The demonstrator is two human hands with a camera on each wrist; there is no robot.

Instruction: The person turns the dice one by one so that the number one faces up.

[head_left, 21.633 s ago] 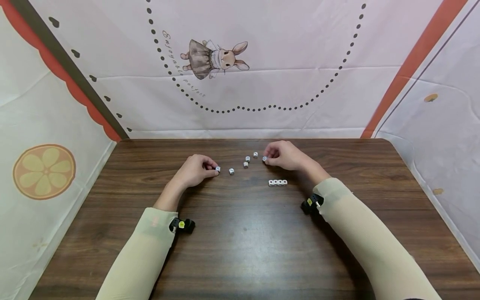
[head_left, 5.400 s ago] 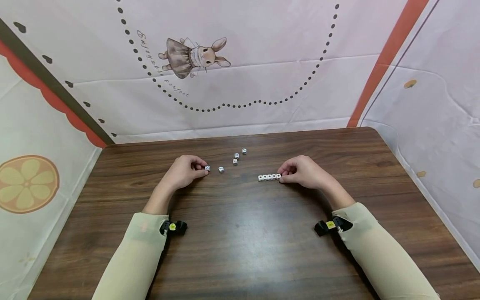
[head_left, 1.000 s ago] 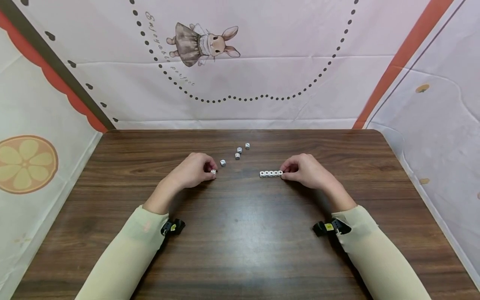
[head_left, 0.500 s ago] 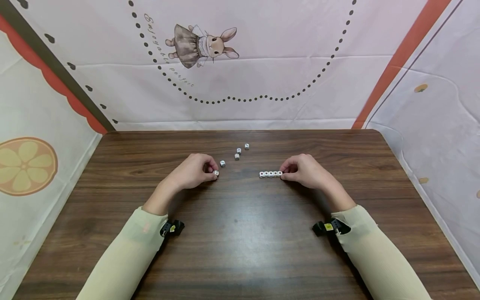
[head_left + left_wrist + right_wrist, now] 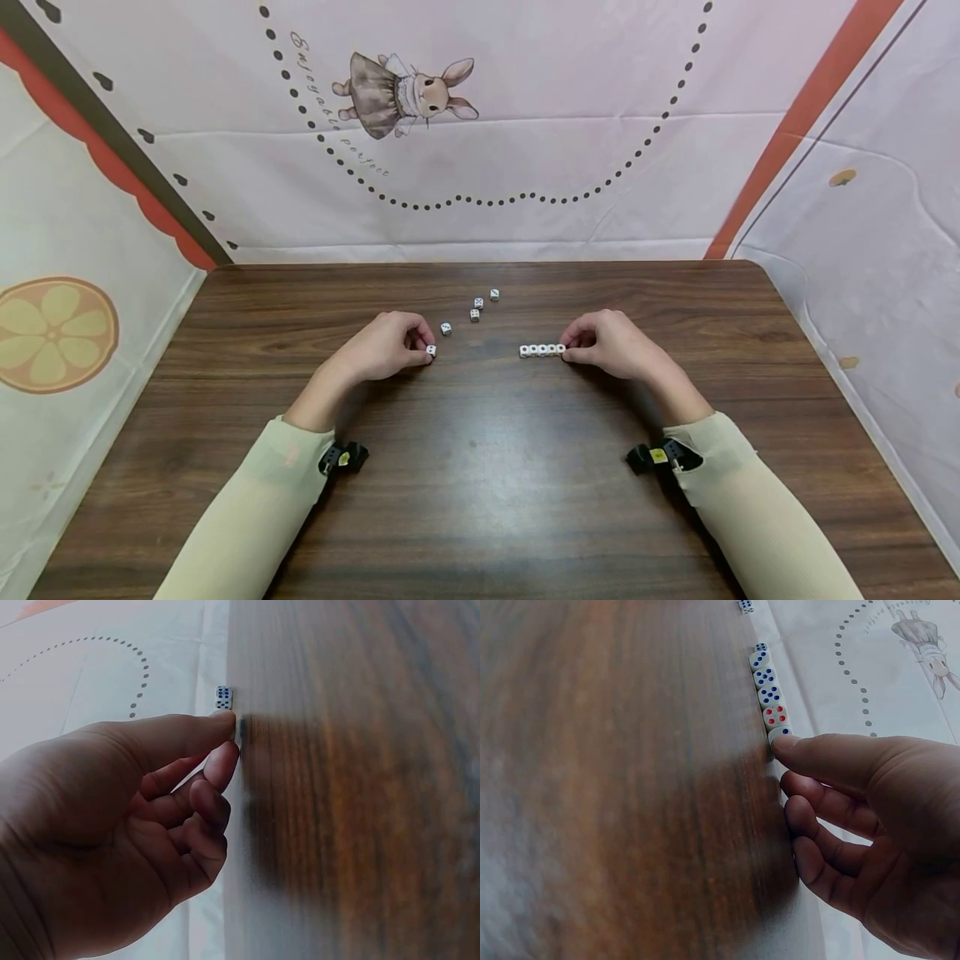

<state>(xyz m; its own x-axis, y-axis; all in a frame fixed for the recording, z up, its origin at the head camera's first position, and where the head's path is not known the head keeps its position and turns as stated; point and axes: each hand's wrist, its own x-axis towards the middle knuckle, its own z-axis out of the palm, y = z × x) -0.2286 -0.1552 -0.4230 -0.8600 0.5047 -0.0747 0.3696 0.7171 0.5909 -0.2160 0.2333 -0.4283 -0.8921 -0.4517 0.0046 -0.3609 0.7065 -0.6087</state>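
Note:
In the head view my left hand (image 5: 386, 346) pinches a white die (image 5: 431, 351) between thumb and fingertips, low at the table. The thumb hides most of that die in the left wrist view. My right hand (image 5: 617, 343) holds the right-end die (image 5: 561, 349) of a straight row of several white dice (image 5: 533, 351). In the right wrist view the row's dice (image 5: 770, 695) touch side by side, with blue or red pips on their near faces. The right thumb (image 5: 810, 754) lies on the end die there.
Several loose dice lie behind and between the hands: one die (image 5: 446, 329) close to the left fingertips, a near-touching pair (image 5: 475, 315), and another die (image 5: 494, 295) farthest back. The brown wooden table (image 5: 480, 500) meets a printed cloth (image 5: 540, 158) at its back edge.
Since the oldest frame, my right hand has brought a die to the row's right end. My left hand has drawn its die slightly nearer and turned it, so another face shows on top.

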